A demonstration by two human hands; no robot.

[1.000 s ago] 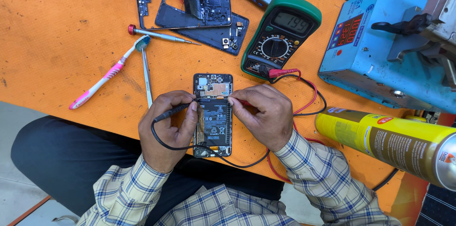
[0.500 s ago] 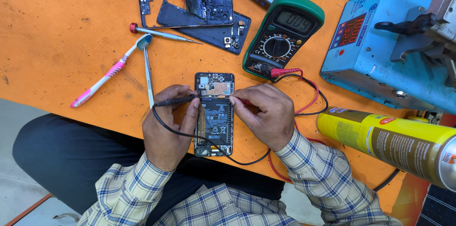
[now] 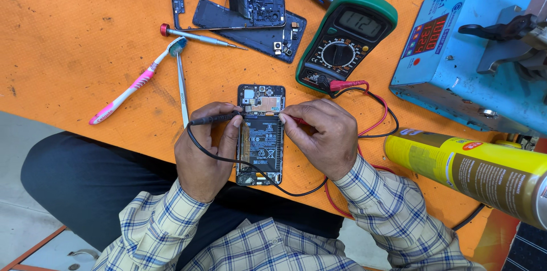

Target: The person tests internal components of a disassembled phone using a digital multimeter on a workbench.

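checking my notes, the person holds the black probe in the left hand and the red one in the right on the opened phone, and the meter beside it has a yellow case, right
Not quite: in the head view the multimeter has a green case, not yellow. The rest stands: the left hand holds the black probe, the right hand the red probe, on the opened phone.

From where I watch, both hands (image 3: 208,151) (image 3: 319,137) sit tight around the opened phone (image 3: 260,134), leaving only its lower half bare between them. To the left, open orange counter (image 3: 68,37) gives free passage, broken by the pink toothbrush (image 3: 134,83), the tweezers (image 3: 182,86) and the screwdriver (image 3: 199,36). Ahead, the multimeter (image 3: 345,37) and the phone frame (image 3: 228,0) block the way. On the right, looping red and black leads (image 3: 379,117), the yellow spray can (image 3: 473,171) and the blue box (image 3: 467,60) crowd the passage.
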